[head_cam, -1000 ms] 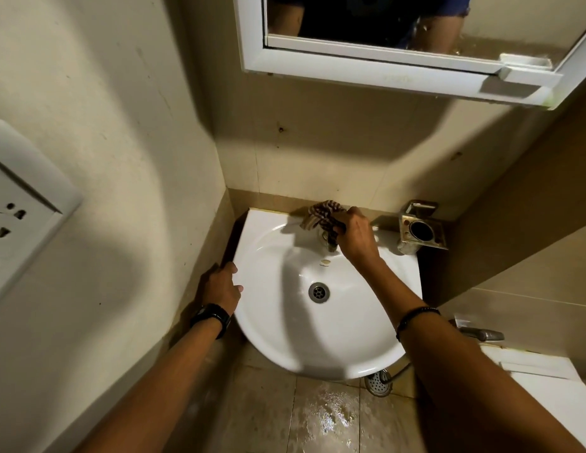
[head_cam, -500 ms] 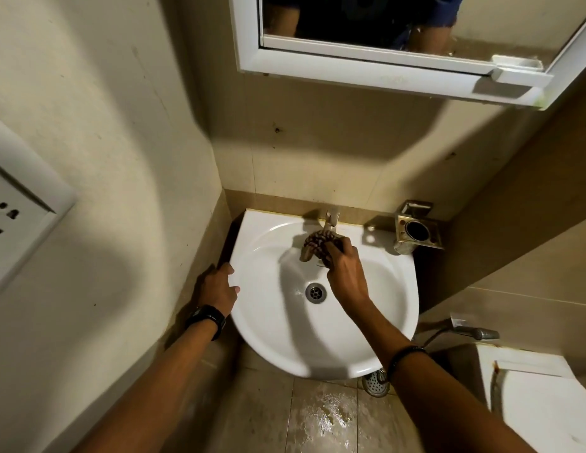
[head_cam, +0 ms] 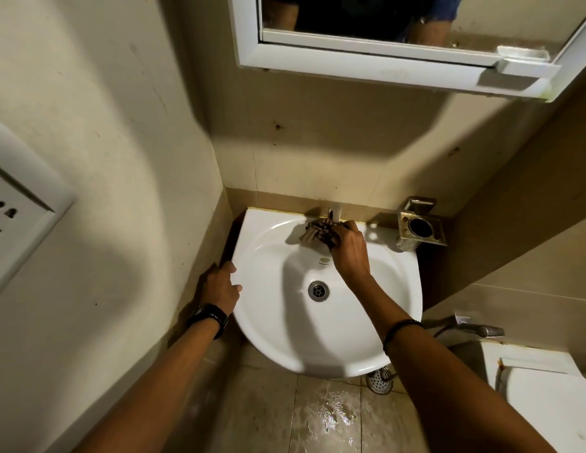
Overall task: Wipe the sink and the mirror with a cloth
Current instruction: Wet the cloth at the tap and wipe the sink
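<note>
A white sink (head_cam: 285, 341) is fixed in the corner below a white-framed mirror (head_cam: 367, 14). My right hand (head_cam: 350, 253) is closed on a brown striped cloth (head_cam: 318, 232) and presses it against the back of the basin, at the foot of the tap (head_cam: 335, 212). My left hand (head_cam: 219, 287) grips the sink's left rim, with the fingers curled over the edge. The drain (head_cam: 318, 291) lies bare in the middle of the basin.
A metal holder (head_cam: 419, 228) is fixed to the wall right of the tap. A wall socket (head_cam: 13, 210) sits on the left wall. A spray hose handle (head_cam: 474, 330) and a white toilet (head_cam: 546, 393) are at the lower right. The floor tiles (head_cam: 324, 416) below are wet.
My right hand moved with the cloth from the tap down into the basin, then back up to the foot of the tap. My left hand stayed on the rim.
</note>
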